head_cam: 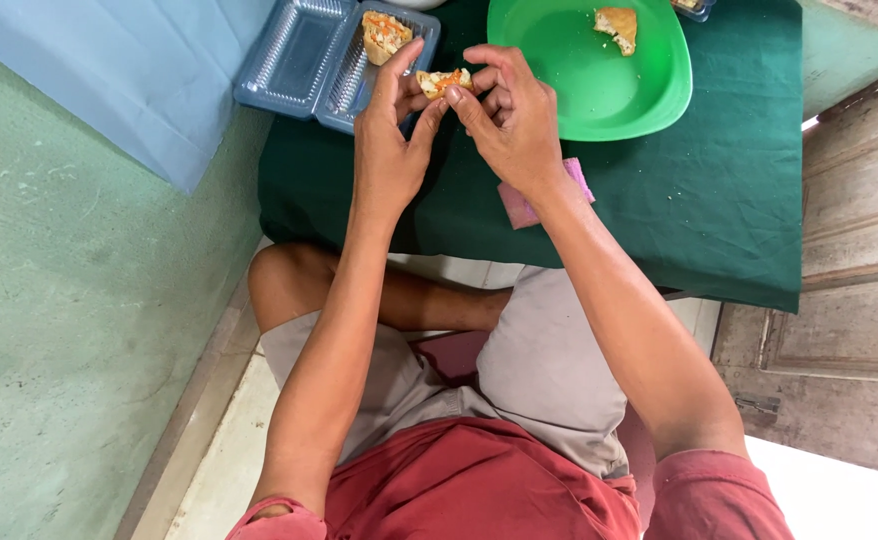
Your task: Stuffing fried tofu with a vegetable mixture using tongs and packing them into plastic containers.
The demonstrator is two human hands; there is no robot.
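Note:
My left hand (389, 135) and my right hand (511, 118) meet over the near edge of a low table covered by a dark green cloth (719, 200). Between their fingertips they pinch a small piece of stuffed fried pastry (443, 81) with orange and white filling. Another filled piece (384, 35) lies in a clear blue plastic clamshell tray (299, 60) just beyond my left hand. A green plastic plate (579, 90) sits beyond my right hand with a browned piece (618, 27) on it.
A pink sponge-like block (519, 208) lies on the cloth under my right wrist. A green wall (69, 320) with a light blue panel stands at left. A wooden door (859, 260) is at right. My crossed legs rest on a pale floor.

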